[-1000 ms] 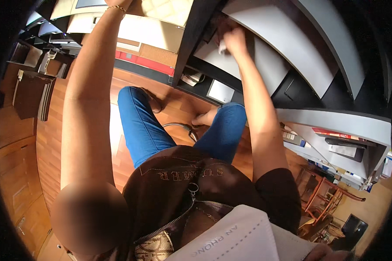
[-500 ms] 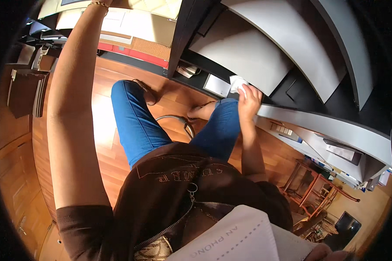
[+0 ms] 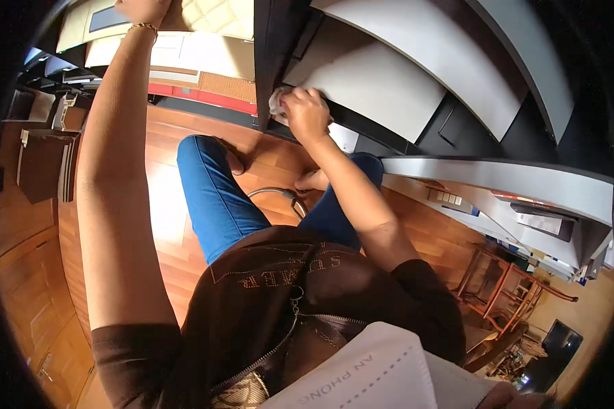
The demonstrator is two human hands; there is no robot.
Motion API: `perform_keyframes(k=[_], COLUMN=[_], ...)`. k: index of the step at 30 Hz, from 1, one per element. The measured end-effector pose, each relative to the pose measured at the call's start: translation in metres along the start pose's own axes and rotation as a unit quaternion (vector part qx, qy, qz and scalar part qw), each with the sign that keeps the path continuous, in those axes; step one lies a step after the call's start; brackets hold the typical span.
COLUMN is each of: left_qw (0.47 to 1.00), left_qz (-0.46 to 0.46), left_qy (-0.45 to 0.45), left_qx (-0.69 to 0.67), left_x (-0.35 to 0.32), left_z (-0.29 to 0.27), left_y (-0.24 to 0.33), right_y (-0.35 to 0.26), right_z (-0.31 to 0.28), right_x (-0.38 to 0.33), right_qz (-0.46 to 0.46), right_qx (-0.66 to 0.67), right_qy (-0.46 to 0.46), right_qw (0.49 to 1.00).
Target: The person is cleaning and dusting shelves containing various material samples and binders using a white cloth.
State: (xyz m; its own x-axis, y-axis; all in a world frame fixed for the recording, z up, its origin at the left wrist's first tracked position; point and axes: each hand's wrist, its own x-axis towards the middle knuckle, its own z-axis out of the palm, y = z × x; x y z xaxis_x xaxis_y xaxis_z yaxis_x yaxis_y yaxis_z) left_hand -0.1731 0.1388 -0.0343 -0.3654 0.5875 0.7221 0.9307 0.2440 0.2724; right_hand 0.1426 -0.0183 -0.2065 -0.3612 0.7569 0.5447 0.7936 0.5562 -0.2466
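My right hand (image 3: 305, 117) is closed around a crumpled white cloth or tissue (image 3: 277, 102), too small to tell which. It presses at the left end of a black shelf edge (image 3: 372, 123), beside the dark upright post (image 3: 269, 61). Behind it a grey-white panel (image 3: 382, 75) fills the shelf bay. My left arm stretches far forward, and my left hand (image 3: 143, 9) reaches the top edge of the view near a pale quilted surface (image 3: 218, 17). The picture's edge cuts off its fingers, so their hold is hidden.
Grey and black curved shelves (image 3: 430, 48) rise at the right. A white ledge (image 3: 498, 174) runs above papers and books. Brown file boxes (image 3: 44, 163) stand at left, a wooden chair (image 3: 505, 286) at lower right. Under my knees lie the wooden floor (image 3: 160, 157) and a dark curved bar (image 3: 290, 195).
My right hand has slid left along the shelf with the white cloth, from its right part to the upright post. More of my left hand shows at the top edge.
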Motion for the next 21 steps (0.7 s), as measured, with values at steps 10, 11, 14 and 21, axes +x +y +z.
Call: perform_keyframes(k=[10,11,14,21], left_qw=[0.997,0.996,0.999,1.000], left_qz=[0.055,0.079,0.030,0.017], left_qy=[-0.023,0.004,-0.012,0.001], left_qx=[0.048,0.051,0.043,-0.022], left_x=[0.003,0.006,0.046,0.008], left_z=[0.016,0.018,0.039,0.021], left_y=[-0.003,-0.007,-0.090,-0.015], right_y=[0.096,0.100,0.097,0.050], right_z=[-0.114,-0.125,-0.134,-0.213], right_x=[-0.111,-0.117,-0.119,-0.078], right_qz=[0.105,0.118,0.128,0.044], right_qx=[-0.128,-0.131,-0.092,-0.096], right_qy=[-0.001,-0.008,-0.004,0.054], right_qw=[0.986,0.984,0.987,0.993])
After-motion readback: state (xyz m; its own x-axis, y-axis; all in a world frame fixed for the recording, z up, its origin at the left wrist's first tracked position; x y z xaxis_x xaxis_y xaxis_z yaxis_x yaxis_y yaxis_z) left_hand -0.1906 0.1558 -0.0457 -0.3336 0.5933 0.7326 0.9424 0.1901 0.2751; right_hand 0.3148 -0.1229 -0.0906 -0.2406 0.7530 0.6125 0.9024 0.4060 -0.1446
